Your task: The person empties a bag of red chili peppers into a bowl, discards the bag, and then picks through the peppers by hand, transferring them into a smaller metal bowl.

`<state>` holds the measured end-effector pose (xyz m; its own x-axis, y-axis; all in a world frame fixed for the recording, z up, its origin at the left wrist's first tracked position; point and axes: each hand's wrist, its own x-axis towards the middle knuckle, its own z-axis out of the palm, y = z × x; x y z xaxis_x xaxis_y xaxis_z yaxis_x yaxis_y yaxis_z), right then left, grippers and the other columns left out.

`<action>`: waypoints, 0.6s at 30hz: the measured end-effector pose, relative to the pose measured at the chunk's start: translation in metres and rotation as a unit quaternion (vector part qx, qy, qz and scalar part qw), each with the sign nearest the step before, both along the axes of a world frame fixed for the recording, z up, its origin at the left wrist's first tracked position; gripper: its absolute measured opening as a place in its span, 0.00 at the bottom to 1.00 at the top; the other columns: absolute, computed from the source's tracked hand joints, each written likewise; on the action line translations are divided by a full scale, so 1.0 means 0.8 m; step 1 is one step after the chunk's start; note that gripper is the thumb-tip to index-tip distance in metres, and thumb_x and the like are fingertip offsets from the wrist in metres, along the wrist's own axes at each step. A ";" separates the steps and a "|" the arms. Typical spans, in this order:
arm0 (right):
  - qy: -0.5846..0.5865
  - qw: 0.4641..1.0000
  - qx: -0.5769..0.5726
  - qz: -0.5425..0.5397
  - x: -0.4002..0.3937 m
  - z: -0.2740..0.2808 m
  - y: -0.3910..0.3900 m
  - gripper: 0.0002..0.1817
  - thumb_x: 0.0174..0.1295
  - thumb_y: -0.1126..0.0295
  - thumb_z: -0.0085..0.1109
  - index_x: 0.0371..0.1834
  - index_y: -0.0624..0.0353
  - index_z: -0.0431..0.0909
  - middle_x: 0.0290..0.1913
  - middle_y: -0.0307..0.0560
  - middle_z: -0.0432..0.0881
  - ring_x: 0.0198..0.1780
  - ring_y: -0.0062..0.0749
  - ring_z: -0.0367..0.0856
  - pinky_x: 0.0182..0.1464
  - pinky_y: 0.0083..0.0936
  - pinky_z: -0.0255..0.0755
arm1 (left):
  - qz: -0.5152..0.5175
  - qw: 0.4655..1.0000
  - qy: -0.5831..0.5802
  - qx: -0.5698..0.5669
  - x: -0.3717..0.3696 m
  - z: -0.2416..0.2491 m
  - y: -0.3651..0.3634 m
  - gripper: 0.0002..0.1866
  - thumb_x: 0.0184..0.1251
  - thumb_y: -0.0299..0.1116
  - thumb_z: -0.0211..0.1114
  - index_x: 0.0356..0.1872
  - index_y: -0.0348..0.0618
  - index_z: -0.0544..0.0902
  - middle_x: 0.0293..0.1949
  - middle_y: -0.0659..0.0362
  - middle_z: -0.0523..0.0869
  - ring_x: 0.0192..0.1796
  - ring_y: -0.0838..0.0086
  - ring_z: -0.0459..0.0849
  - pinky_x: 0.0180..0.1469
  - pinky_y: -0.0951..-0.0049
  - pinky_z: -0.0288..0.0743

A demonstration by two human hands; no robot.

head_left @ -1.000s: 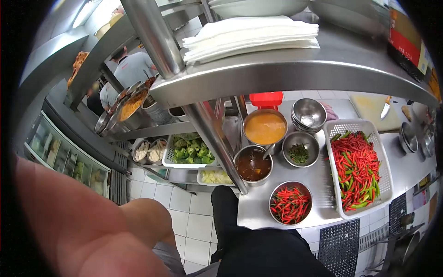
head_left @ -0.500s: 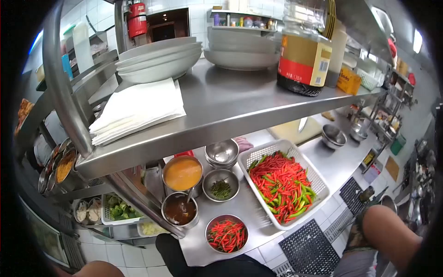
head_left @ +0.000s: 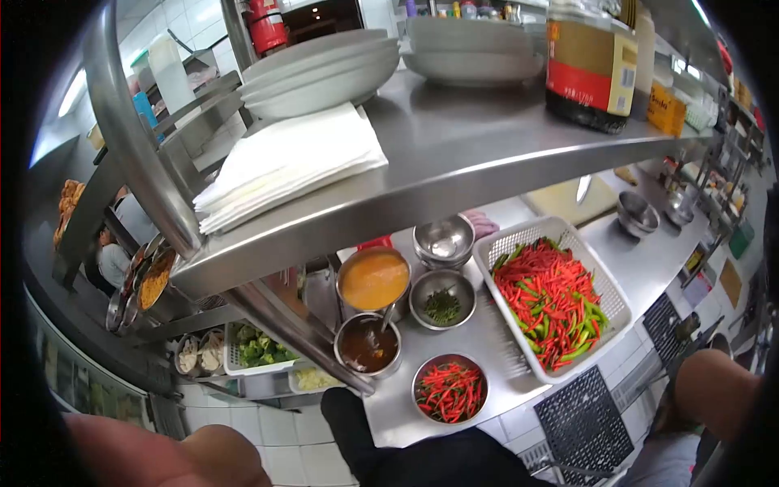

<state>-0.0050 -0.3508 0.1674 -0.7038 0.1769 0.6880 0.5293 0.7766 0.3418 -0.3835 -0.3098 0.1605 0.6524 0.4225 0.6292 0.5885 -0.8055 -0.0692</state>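
Neither of my hands shows; only bent bare parts of my arms reach into the picture. My left arm (head_left: 223, 454) is at the bottom left, blurred and close to the camera. On the right edge is my right arm (head_left: 714, 390), above grey cloth. In front of my dark-clothed body, a steel bowl of red chillies (head_left: 449, 391) stands at the counter's near edge. Beside it is a white perforated basket (head_left: 621, 312) heaped with red and green chillies (head_left: 552, 300). Neither arm touches these things.
A steel shelf (head_left: 438, 183) crosses above the counter, bearing plates (head_left: 324, 81), white cloths or napkins (head_left: 292, 166) and a large labelled jar (head_left: 592, 73). Below stand an orange sauce pot (head_left: 373, 280), a dark sauce pot (head_left: 367, 345) and several steel bowls. A knife (head_left: 583, 189) lies on a board.
The view has turned left and down, so the counter and shelf appear farther right and higher. More of my left arm shows at the bottom left. The bowls and basket have not moved.
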 end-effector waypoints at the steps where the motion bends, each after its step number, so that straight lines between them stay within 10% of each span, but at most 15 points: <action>1: 0.001 1.000 -0.002 0.003 0.000 0.001 0.001 0.17 0.64 0.56 0.59 0.43 0.59 0.78 0.39 0.48 0.80 0.37 0.39 0.78 0.42 0.41 0.73 | 0.001 1.000 0.003 0.000 -0.001 0.002 0.000 0.19 0.52 0.42 0.77 0.39 0.42 0.82 0.32 0.60 0.82 0.31 0.72 0.80 0.36 0.69 0.72; 8: 0.092 0.994 -0.039 0.048 0.032 -0.015 -0.023 0.18 0.65 0.54 0.59 0.44 0.58 0.78 0.40 0.47 0.80 0.37 0.39 0.79 0.42 0.42 0.73 | 0.016 0.999 -0.041 0.027 0.000 0.009 -0.018 0.20 0.51 0.42 0.78 0.39 0.42 0.81 0.32 0.61 0.82 0.30 0.72 0.80 0.36 0.69 0.71; 10: 0.163 0.977 -0.140 -0.004 0.055 -0.096 -0.003 0.18 0.59 0.55 0.65 0.39 0.61 0.81 0.35 0.49 0.81 0.33 0.42 0.79 0.38 0.42 0.72 | -0.059 0.979 -0.176 0.089 0.033 -0.105 0.029 0.19 0.58 0.42 0.73 0.46 0.42 0.84 0.36 0.55 0.80 0.32 0.68 0.77 0.34 0.67 0.68; 14: 0.262 0.776 -0.558 -0.137 0.003 -0.285 0.069 0.10 0.58 0.73 0.70 0.42 0.61 0.84 0.32 0.47 0.81 0.32 0.36 0.82 0.37 0.29 0.77 | 0.085 0.919 -0.175 -0.343 0.069 -0.290 0.045 0.12 0.57 0.30 0.75 0.42 0.40 0.87 0.40 0.53 0.87 0.40 0.65 0.85 0.44 0.69 0.77; 18: 0.187 0.802 -0.524 -0.217 -0.043 -0.455 0.114 0.07 0.60 0.67 0.65 0.36 0.57 0.86 0.37 0.50 0.83 0.38 0.48 0.84 0.44 0.40 0.77 | 0.067 0.887 -0.136 -0.436 0.099 -0.416 0.054 0.10 0.65 0.33 0.69 0.43 0.39 0.85 0.40 0.52 0.85 0.42 0.57 0.85 0.44 0.63 0.79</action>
<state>-0.0392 -0.2594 -0.1969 -0.1983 0.9685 0.1509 0.7406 0.2489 -0.6242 -0.3044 -0.2663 -0.1722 0.4344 0.8880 0.1512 0.5823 -0.4049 0.7050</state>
